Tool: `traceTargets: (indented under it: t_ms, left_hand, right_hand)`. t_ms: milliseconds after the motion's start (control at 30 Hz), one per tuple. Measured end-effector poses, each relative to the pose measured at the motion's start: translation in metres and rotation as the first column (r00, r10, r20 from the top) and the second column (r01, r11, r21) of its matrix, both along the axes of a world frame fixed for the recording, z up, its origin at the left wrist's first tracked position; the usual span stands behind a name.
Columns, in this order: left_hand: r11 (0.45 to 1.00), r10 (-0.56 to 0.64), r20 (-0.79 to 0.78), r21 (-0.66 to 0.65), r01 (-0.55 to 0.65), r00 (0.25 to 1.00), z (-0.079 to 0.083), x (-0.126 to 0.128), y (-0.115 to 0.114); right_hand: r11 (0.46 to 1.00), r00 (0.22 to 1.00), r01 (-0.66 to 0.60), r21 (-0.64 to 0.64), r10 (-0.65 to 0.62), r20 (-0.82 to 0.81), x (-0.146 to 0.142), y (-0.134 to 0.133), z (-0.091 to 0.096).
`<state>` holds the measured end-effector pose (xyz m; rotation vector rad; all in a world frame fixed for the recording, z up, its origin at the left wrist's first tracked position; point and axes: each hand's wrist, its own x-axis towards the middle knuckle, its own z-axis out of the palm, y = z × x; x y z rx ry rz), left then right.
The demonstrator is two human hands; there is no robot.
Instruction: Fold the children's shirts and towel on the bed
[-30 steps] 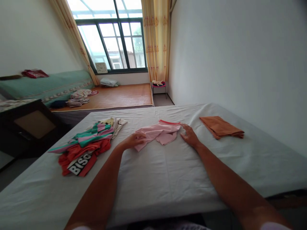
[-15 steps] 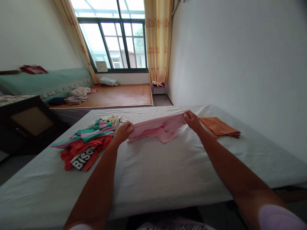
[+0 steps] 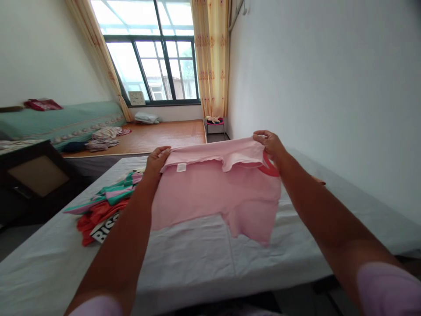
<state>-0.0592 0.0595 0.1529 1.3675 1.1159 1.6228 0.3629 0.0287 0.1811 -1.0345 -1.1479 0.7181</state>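
A pink short-sleeved T-shirt [image 3: 197,188] hangs sideways between my hands, its upper layer folded over along the top edge. A white label shows near its left end, and a red neckband curves at its right end. My left hand [image 3: 158,159] pinches the hem end of the fold. At the neck end, my right hand [image 3: 268,142] grips the other corner, higher up. The lower layer, with one sleeve, drapes down over the white-sheeted bed [image 3: 194,250]; how much of it touches the sheet I cannot tell.
Left on the sheet lie a red garment with lettering [image 3: 90,221] and a green-and-pink striped garment [image 3: 115,193]. An orange folded cloth [image 3: 319,180] is mostly hidden behind my right arm. Beyond are a mat-covered bed [image 3: 171,134], a dark cabinet [image 3: 36,175] and a stool [image 3: 215,123].
Both hands have risen, lifting the T-shirt's top edge. Its lower layer has dropped open toward me, showing the label and red neckband. The camera view has tilted slightly up.
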Motion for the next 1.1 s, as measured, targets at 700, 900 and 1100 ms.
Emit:
traceTargets:
  t_ms: [700, 900, 1100]
  left_hand:
    - [0.898, -0.288, -0.880, -0.112, 0.425, 0.377, -0.133, 0.039, -0.042]
    - [0.999, 0.004, -0.944, -0.007, -0.032, 0.330, -0.141, 0.012, -0.022]
    - [0.970, 0.075, -0.949, -0.002, -0.245, 0.305, -0.131, -0.017, -0.019]
  right_hand:
    - [0.880, 0.482, -0.132, -0.455, 0.458, 0.747, -0.077, 0.047, -0.114]
    - [0.969, 0.823, -0.026, -0.244, 0.159, 0.545, -0.087, 0.105, -0.074]
    - [0.956, 0.889, -0.086, -0.279, 0.200, 0.411, -0.058, 0.075, -0.095]
